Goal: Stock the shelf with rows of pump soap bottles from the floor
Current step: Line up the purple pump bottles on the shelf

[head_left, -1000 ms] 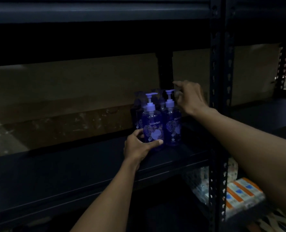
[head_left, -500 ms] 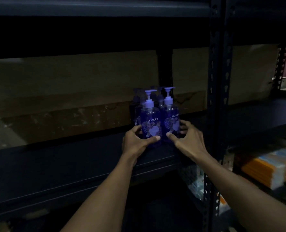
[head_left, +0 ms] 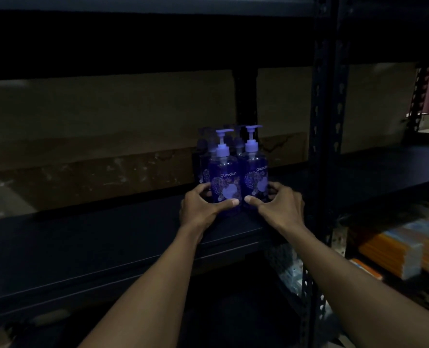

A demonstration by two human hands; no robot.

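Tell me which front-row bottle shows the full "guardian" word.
The front-left bottle, held by the left hand. The front-right bottle, at the right hand, is turned so its word runs off the edge.

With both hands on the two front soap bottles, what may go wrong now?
1. The left hand and right hand grip the purple pump soap bottles only low at the base; a push might tip these tall bottles into the dim ones behind.
2. They stand near the front edge of the dark metal shelf, so pulling them forward may drop them.
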